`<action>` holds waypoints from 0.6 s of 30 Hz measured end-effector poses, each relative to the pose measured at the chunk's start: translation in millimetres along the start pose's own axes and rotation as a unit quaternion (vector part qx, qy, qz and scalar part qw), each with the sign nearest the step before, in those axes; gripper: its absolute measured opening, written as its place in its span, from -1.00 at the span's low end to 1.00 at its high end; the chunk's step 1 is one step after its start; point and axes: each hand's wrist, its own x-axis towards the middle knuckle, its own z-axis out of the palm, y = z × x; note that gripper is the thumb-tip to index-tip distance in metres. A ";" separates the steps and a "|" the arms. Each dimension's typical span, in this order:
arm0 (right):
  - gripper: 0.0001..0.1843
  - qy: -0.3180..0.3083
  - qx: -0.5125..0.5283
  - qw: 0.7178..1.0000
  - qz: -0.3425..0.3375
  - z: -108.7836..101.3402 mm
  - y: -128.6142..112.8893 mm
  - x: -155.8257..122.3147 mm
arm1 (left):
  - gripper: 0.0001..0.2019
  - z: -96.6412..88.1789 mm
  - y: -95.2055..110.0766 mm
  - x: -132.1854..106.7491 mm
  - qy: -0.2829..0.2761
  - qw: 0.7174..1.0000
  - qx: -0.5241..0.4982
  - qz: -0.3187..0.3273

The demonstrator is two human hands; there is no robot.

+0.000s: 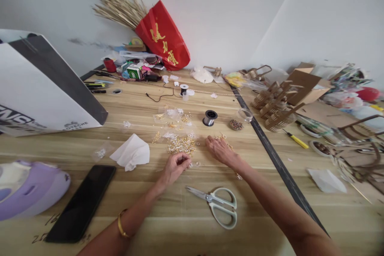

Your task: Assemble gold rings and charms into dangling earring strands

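Observation:
My left hand [175, 168] rests at the near edge of a pile of small gold and clear beads [181, 144]. Its thumb and fingers are pinched together, and anything between them is too small to make out. A few clear beads [196, 164] lie just right of those fingertips. Further right, my right hand [221, 150] is lowered to the wooden table with its fingers bent together beside some gold pieces [228, 144]. Its fingertips are partly hidden. Scissors with pale handles [223, 204] lie nearer me, below both hands. Behind the hands stands a spool of silvery wire [210, 117].
To the left are a white tissue [132, 153], a black phone [82, 204] and a lilac device [36, 188]. A round dish of brown beads [236, 124] sits at right, near the dark strip [270, 152]. Small woven baskets [276, 106] and a yellow-handled tool [297, 140] lie beyond it.

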 end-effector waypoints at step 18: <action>-0.88 0.150 0.347 0.923 -0.068 8.1 -13.6 -58.4 | -0.79 -1.6 -3.2 1.6 0.002 1.000 0.013 0.003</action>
